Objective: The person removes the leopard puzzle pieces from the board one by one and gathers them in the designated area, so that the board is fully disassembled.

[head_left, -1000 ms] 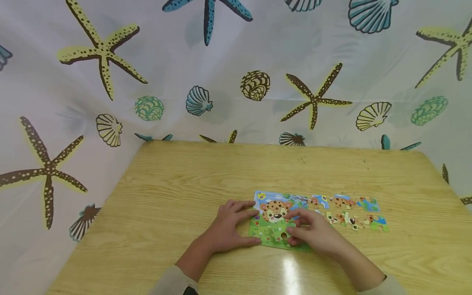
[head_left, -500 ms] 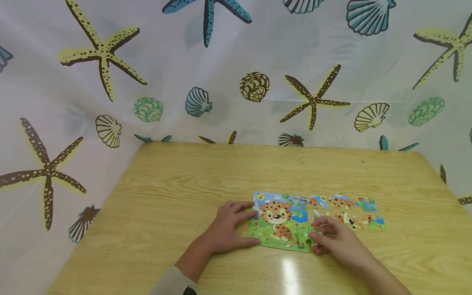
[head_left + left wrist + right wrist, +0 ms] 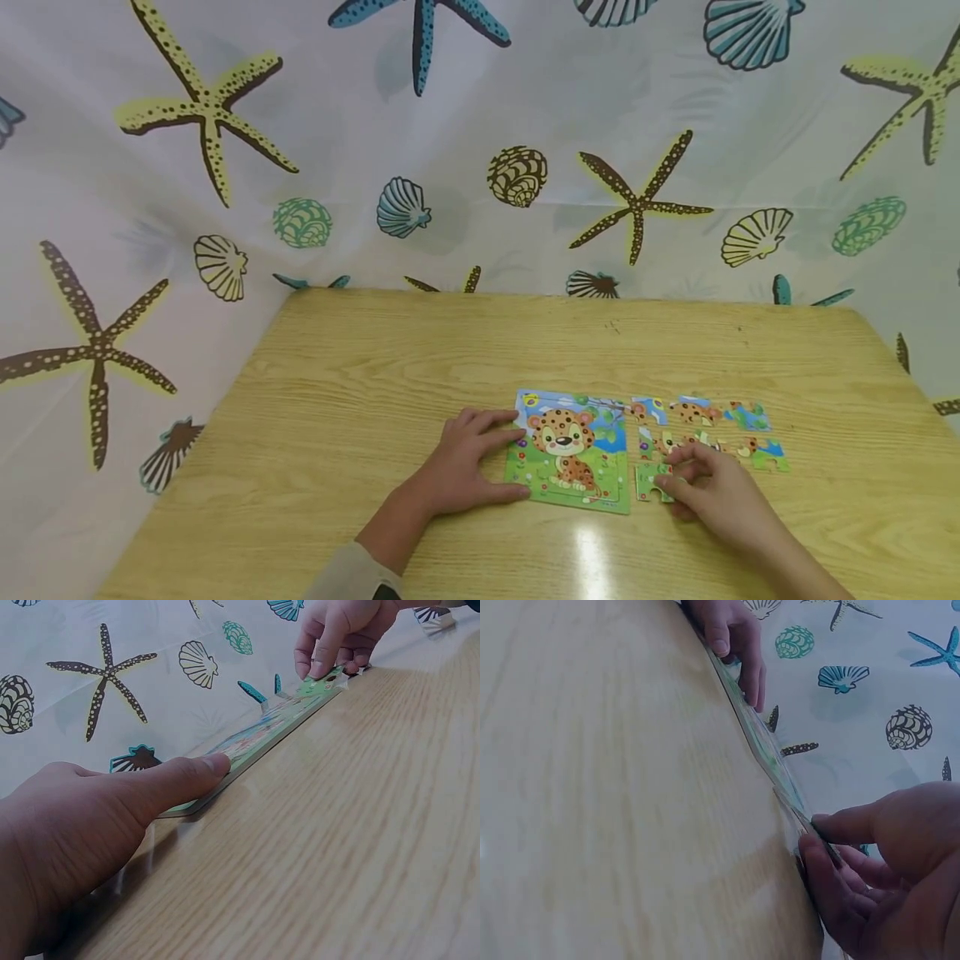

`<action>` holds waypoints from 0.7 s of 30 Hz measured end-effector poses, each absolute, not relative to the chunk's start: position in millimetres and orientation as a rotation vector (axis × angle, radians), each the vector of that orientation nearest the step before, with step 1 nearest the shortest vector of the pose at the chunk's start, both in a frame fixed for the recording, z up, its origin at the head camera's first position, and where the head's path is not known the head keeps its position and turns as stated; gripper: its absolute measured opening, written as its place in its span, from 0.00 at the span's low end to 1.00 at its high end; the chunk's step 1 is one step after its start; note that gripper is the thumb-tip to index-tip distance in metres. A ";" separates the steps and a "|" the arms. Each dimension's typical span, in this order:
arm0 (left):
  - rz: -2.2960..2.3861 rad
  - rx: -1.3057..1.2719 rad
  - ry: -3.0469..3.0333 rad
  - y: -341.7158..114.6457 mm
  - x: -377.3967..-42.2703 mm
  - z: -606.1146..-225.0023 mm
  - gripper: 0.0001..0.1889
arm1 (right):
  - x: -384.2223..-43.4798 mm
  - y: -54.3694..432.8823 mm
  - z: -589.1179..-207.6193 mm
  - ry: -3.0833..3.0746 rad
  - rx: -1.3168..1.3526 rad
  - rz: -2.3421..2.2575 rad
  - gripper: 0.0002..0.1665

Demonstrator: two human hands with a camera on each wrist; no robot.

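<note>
A square puzzle board [image 3: 551, 493] with a spotted leopard cub picture lies on the table. My left hand [image 3: 465, 462] rests at its left side, fingers spread over the edge; in the left wrist view the thumb lies on the board's rim [image 3: 180, 809]. Right of the board, my right hand [image 3: 716, 500] pinches a green puzzle piece [image 3: 649, 481] between thumb and fingers. The right wrist view shows that piece [image 3: 821, 838] edge-on, slightly tilted. More puzzle pieces lie behind the right hand, among them one with blue sky [image 3: 657, 410]; the hand partly covers the front row.
The pieces stand in two rough rows, with a spotted one [image 3: 692, 412], a leafy blue one [image 3: 750, 417] and a blue-green one [image 3: 770, 455] toward the right. Wooden tabletop [image 3: 375, 358] surrounds them. A curtain with starfish and shells [image 3: 450, 125] hangs behind.
My right hand has moved rightward off the board, carrying the green puzzle piece from over the cub picture to the table beside it. The left hand stays in place.
</note>
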State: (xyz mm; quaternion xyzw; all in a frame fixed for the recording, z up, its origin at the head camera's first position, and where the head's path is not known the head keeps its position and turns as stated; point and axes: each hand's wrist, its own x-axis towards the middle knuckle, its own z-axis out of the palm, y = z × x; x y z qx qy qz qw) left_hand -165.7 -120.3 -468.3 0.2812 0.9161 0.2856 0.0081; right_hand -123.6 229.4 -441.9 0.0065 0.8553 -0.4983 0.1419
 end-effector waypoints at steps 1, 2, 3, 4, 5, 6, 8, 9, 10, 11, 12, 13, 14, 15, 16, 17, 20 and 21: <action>0.889 0.879 2.863 -121.2 -165.8 -468.1 0.40 | -123.4 228.6 -440.9 2.544 0.007 -1.352 0.21; 0.889 0.878 2.858 -121.9 -165.8 -467.5 0.40 | -123.1 227.9 -439.9 2.616 -0.003 -1.264 0.20; 0.893 0.877 2.852 -122.4 -165.8 -467.0 0.40 | -122.9 227.4 -439.2 2.681 -0.013 -1.183 0.20; 0.899 0.876 2.843 -122.9 -165.6 -465.9 0.41 | -122.9 227.0 -438.5 2.733 -0.022 -1.115 0.20; 0.899 0.874 2.838 -123.4 -165.7 -465.4 0.41 | -123.0 226.5 -438.1 2.777 -0.028 -1.059 0.20; 0.900 0.875 2.838 -124.0 -166.1 -465.1 0.41 | -123.6 226.2 -437.9 2.795 -0.032 -1.036 0.21; 0.898 0.875 2.842 -123.0 -165.7 -466.1 0.41 | -122.7 227.5 -438.3 2.799 -0.032 -1.034 0.21; 0.892 0.875 2.849 -122.7 -165.7 -466.7 0.41 | -122.6 228.0 -438.7 2.795 -0.030 -1.045 0.22; 0.884 0.876 2.856 -122.5 -165.8 -467.2 0.41 | -122.6 228.3 -439.0 2.790 -0.027 -1.058 0.22; 0.878 0.878 2.862 -122.5 -166.1 -467.6 0.41 | -122.7 228.6 -439.4 2.786 -0.025 -1.068 0.22; 0.869 0.883 2.871 -122.5 -166.3 -468.0 0.41 | -122.8 228.9 -439.8 2.780 -0.022 -1.079 0.22; 0.868 0.886 2.873 -122.5 -166.5 -468.2 0.41 | -123.0 229.0 -440.0 2.776 -0.023 -1.092 0.21; 0.870 0.888 2.873 -122.5 -166.7 -468.2 0.41 | -123.3 229.1 -440.1 2.773 -0.023 -1.100 0.21; 0.868 0.894 2.878 -122.6 -167.0 -468.4 0.41 | -123.6 229.1 -440.2 2.770 -0.025 -1.110 0.21; 0.868 0.895 2.879 -122.6 -167.1 -468.4 0.41 | -123.9 229.1 -440.2 2.771 -0.031 -1.115 0.21; 0.866 0.894 2.881 -122.6 -167.1 -468.4 0.41 | -124.1 229.0 -440.1 2.768 -0.038 -1.120 0.21; 0.870 0.887 2.877 -122.3 -166.5 -468.1 0.42 | -124.7 228.8 -439.1 2.750 -0.051 -1.145 0.21; 0.869 0.885 2.874 -122.1 -166.1 -468.0 0.42 | -124.9 228.9 -438.5 2.743 -0.051 -1.150 0.20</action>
